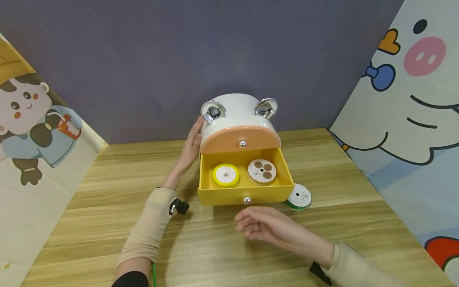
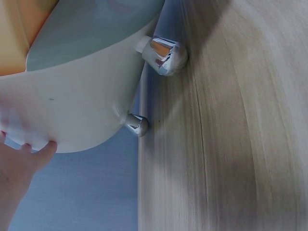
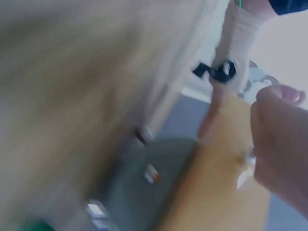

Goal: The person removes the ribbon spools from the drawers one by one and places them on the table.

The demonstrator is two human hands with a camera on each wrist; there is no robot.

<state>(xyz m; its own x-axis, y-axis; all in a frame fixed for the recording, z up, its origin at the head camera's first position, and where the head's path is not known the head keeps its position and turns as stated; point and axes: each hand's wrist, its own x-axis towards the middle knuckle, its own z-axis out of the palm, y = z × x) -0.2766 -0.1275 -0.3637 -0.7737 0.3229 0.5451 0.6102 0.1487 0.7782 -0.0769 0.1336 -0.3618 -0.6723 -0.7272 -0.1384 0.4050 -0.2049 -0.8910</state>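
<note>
Head view: we see the left hand (image 1: 188, 151) released, fingers straight against the box (image 1: 239, 109). Right hand (image 1: 263, 225) is loosely curled, grasping nothing, just short of the drawer (image 1: 222, 196). Drawer's out, two reels inside: yellow reel (image 1: 232, 175), dotted reel (image 1: 262, 171). Green reel (image 1: 300, 196) sits outside, beyond and right of the right hand. We'd call it partway: two in, one out, drawer not closed. Reel print's too small for us.

Left wrist: fingertips touch the box; no readable writing.

Right wrist: blurred, nothing legible.
</note>
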